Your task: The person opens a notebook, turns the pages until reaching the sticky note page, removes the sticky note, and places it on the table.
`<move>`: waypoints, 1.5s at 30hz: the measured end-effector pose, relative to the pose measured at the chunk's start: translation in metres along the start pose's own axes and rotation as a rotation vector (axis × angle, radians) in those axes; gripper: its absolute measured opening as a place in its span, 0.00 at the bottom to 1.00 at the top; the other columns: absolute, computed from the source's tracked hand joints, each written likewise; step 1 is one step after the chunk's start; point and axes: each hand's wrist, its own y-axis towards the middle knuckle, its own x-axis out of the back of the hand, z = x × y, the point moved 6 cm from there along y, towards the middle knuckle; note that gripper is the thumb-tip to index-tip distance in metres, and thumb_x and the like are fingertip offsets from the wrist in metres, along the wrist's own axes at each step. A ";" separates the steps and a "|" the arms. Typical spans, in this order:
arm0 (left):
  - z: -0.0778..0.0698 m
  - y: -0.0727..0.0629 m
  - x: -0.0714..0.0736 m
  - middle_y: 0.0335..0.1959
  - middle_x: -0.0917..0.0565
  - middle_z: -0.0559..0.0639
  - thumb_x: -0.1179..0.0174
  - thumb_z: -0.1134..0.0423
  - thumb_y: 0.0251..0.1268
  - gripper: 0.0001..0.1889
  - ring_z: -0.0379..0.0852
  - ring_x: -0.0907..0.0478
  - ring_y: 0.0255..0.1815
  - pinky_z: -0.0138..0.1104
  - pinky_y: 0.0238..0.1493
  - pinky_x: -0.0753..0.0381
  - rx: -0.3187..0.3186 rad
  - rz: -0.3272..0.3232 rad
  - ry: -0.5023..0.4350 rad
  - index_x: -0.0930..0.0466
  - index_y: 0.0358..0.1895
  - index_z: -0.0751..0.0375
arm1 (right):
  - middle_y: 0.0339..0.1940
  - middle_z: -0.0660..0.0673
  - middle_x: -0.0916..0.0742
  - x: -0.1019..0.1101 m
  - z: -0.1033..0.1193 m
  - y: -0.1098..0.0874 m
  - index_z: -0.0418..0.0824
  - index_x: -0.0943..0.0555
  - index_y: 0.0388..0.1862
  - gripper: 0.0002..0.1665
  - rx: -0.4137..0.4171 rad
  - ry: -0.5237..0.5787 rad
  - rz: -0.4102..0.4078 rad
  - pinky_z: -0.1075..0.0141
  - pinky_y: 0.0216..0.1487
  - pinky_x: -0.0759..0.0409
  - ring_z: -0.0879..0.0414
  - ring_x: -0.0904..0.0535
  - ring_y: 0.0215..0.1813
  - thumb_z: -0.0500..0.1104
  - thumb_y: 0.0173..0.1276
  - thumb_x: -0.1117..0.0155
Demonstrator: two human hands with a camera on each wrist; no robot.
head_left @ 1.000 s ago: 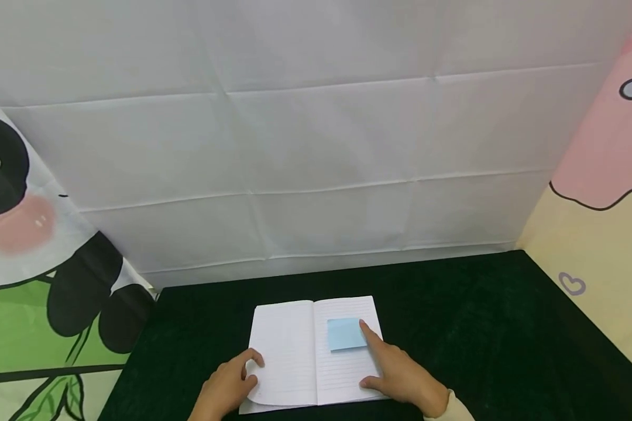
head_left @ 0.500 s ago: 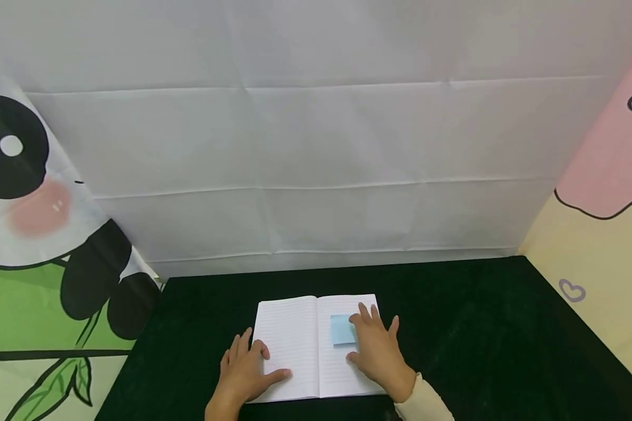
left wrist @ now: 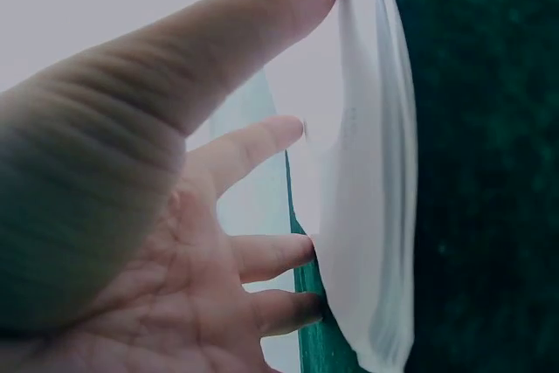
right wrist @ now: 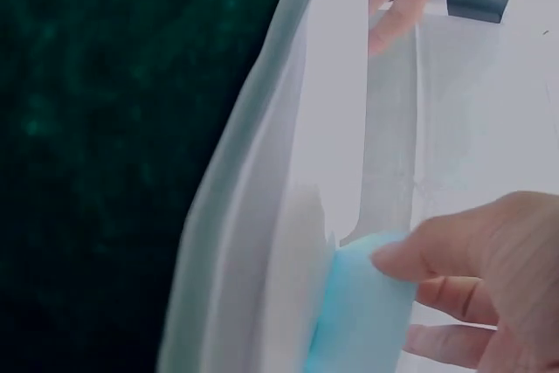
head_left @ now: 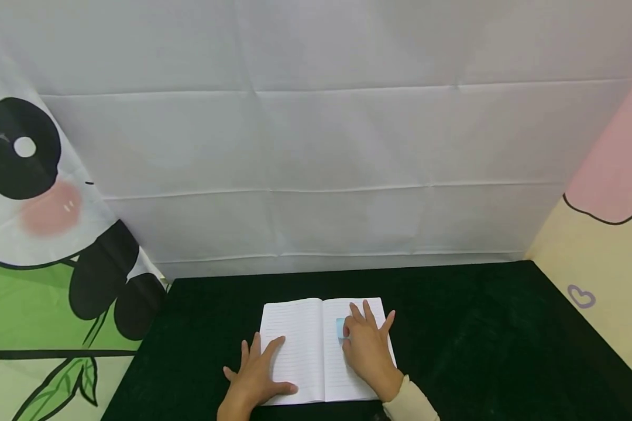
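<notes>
An open lined notebook lies on the dark green cloth. My left hand rests at the left page's lower edge, fingers and thumb spread. In the left wrist view its thumb reaches onto the paper. On the right page is a light blue sticky note, mostly covered by my right hand. The right thumb and index finger pinch the note's right side, the other fingers stretched out. In the right wrist view the thumb lies on the sticky note, with fingers behind it.
Dark green cloth covers the table around the notebook. A white fabric backdrop rises behind, with a printed cartoon panel at left and a pink and yellow one at right.
My right hand has moved left over the sticky note, and its thumb and index finger have closed on it. My left hand has shifted onto the left page and spread its fingers.
</notes>
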 end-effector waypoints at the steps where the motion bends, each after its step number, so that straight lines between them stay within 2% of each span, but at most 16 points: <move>1: 0.000 0.000 0.000 0.80 0.49 0.74 0.16 0.45 0.31 0.54 0.83 0.58 0.78 0.85 0.60 0.58 0.003 0.000 0.004 0.30 0.70 0.48 | 0.65 0.33 0.17 0.001 -0.001 0.001 0.47 0.26 0.19 0.19 0.000 0.007 -0.019 0.16 0.65 0.56 0.30 0.30 0.74 0.31 0.50 0.24; 12: -0.003 -0.003 0.000 0.80 0.46 0.72 0.16 0.44 0.30 0.53 0.82 0.55 0.78 0.83 0.63 0.56 0.011 -0.017 0.011 0.29 0.70 0.47 | 0.61 0.33 0.14 0.016 -0.019 0.004 0.45 0.25 0.21 0.17 -0.047 0.104 -0.147 0.14 0.62 0.57 0.30 0.25 0.70 0.32 0.54 0.24; 18: -0.003 -0.003 0.004 0.80 0.45 0.71 0.17 0.45 0.31 0.51 0.81 0.54 0.79 0.82 0.63 0.55 0.019 -0.027 0.020 0.28 0.69 0.46 | 0.62 0.32 0.15 0.027 -0.027 0.009 0.43 0.25 0.24 0.14 -0.075 0.167 -0.155 0.14 0.63 0.59 0.31 0.26 0.70 0.31 0.58 0.27; 24: -0.002 -0.002 0.004 0.80 0.44 0.70 0.17 0.45 0.32 0.50 0.80 0.53 0.79 0.81 0.64 0.55 0.030 -0.019 0.020 0.28 0.69 0.45 | 0.63 0.31 0.16 0.054 -0.035 0.012 0.40 0.25 0.28 0.12 -0.066 0.234 -0.211 0.15 0.64 0.61 0.29 0.27 0.71 0.29 0.59 0.30; 29: -0.002 0.000 0.003 0.80 0.45 0.70 0.17 0.46 0.33 0.51 0.79 0.54 0.79 0.81 0.64 0.55 0.040 -0.004 0.017 0.28 0.69 0.45 | 0.63 0.30 0.17 0.075 -0.051 0.011 0.38 0.25 0.30 0.11 -0.078 0.255 -0.254 0.16 0.66 0.62 0.29 0.27 0.70 0.28 0.60 0.32; 33: -0.002 0.001 0.000 0.80 0.45 0.70 0.17 0.46 0.33 0.50 0.80 0.54 0.79 0.81 0.64 0.55 0.050 0.001 0.015 0.28 0.69 0.45 | 0.62 0.30 0.16 0.085 -0.065 0.008 0.37 0.26 0.30 0.12 -0.052 0.201 -0.280 0.16 0.65 0.60 0.29 0.25 0.69 0.27 0.58 0.32; 38: -0.003 0.001 -0.002 0.80 0.45 0.71 0.16 0.47 0.32 0.50 0.80 0.54 0.79 0.81 0.64 0.55 0.050 0.001 0.007 0.28 0.69 0.45 | 0.62 0.27 0.17 0.090 -0.088 0.001 0.38 0.27 0.27 0.14 -0.018 0.042 -0.278 0.15 0.64 0.59 0.26 0.26 0.68 0.25 0.54 0.31; 41: -0.004 0.001 -0.001 0.80 0.45 0.71 0.16 0.47 0.32 0.51 0.80 0.54 0.79 0.82 0.63 0.55 0.039 -0.005 0.010 0.28 0.69 0.46 | 0.62 0.26 0.18 0.088 -0.102 -0.003 0.38 0.27 0.25 0.15 -0.031 -0.031 -0.238 0.15 0.65 0.60 0.25 0.28 0.69 0.25 0.52 0.31; 45: -0.003 0.000 0.002 0.80 0.45 0.72 0.16 0.47 0.32 0.51 0.80 0.54 0.79 0.82 0.63 0.55 0.032 -0.008 0.010 0.28 0.69 0.46 | 0.64 0.25 0.20 0.078 -0.111 -0.007 0.40 0.28 0.22 0.16 -0.051 -0.081 -0.110 0.16 0.66 0.65 0.26 0.31 0.73 0.25 0.50 0.30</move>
